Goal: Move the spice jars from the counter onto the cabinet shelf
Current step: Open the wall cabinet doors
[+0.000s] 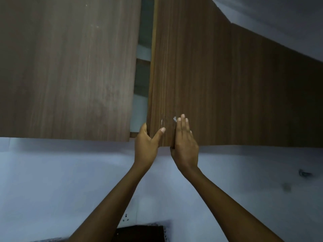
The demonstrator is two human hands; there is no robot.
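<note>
Now, both hands are up at the wall cabinet. The left hand grips the bottom corner of the right-hand door, thumb on the front face and the other fingers tucked behind the edge. The right hand lies flat on that door's face, fingers straight and holding nothing. The door stands just ajar, with a narrow gap beside the left-hand door, and through the gap there is a dark crossbar, probably the cabinet shelf. No spice jars are in sight, neither in a hand nor in that sliver of cabinet. The bench is barely in shot, perhaps the dark slab at the bottom edge. Whether this comes before the jars go up or after, I can't tell; nothing shows a single jar shelved.
</note>
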